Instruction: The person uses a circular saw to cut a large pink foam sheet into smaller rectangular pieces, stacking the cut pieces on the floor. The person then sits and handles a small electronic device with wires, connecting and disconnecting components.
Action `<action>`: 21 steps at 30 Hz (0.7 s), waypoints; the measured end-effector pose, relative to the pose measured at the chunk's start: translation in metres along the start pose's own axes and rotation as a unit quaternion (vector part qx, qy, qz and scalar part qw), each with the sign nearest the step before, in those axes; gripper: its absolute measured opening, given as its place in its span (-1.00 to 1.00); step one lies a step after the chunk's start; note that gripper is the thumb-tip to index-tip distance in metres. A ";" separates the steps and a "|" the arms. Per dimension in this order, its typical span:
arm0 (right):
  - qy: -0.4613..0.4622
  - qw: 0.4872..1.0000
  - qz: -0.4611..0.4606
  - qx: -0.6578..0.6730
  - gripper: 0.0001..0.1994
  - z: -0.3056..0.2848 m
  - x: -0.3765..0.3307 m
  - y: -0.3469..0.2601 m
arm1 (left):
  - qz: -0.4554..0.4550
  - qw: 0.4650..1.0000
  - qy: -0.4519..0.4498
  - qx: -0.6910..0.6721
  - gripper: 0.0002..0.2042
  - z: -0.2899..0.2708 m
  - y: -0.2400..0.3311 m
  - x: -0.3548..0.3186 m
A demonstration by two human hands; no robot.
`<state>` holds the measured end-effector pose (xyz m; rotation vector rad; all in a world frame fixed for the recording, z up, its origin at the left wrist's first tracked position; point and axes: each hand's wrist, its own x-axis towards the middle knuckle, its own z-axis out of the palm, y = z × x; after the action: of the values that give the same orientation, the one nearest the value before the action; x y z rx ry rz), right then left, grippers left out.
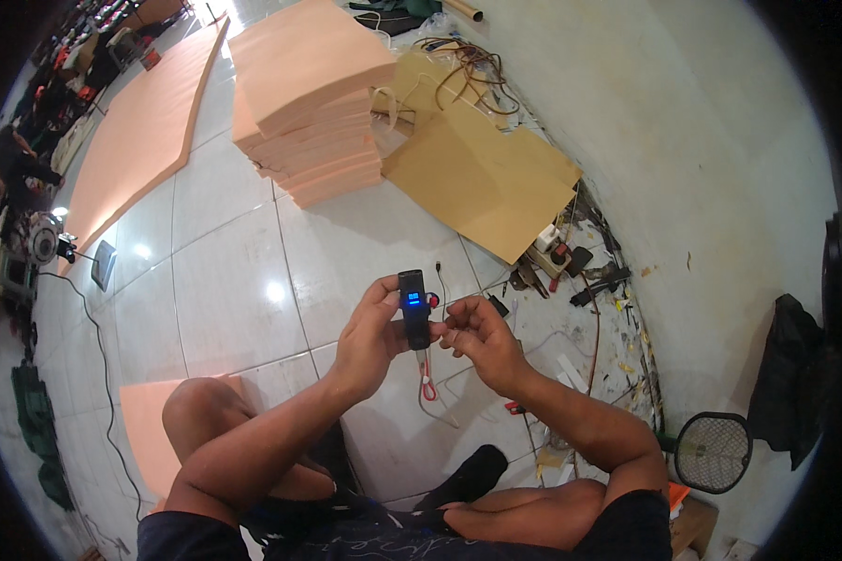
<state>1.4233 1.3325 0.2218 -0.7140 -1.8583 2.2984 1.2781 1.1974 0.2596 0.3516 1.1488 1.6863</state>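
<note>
Place of the thing: the black device is in front of the seated person, above the floor, its lit blue screen facing the head camera.
Long axis: nearly straight away from the body, far end leaning slightly left.
Side of grip: the left hand is wrapped around the device from its left, grasping it.
Free side: the right hand is just right of the near end, thumb and fingers bunched; whether they touch the device or pinch something thin cannot be told.
Nearer hand: the left, already on it.
Below the near end: a red cord in a loop.
Floor: glossy pale tiles, with a cable plug beyond the hands.
Room: peach foam stack ahead, brown board to its right, pale wall along the right side.
</note>
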 end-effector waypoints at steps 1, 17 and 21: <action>0.001 1.000 -0.002 0.007 -0.62 0.001 -0.001 -0.003 | -0.005 1.000 -0.003 0.005 -0.58 0.001 0.002 -0.001; -0.048 0.998 -0.017 0.026 -0.45 0.008 -0.005 -0.016 | -0.035 0.999 -0.004 0.039 -0.61 0.003 0.000 -0.002; -0.043 0.999 -0.015 0.012 -0.45 0.010 -0.006 -0.019 | -0.039 0.999 -0.010 0.031 -0.62 0.003 0.001 -0.003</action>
<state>1.4204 1.3263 0.2433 -0.5896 -1.8602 2.3639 1.2808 1.1959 0.2628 0.3579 1.1872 1.5795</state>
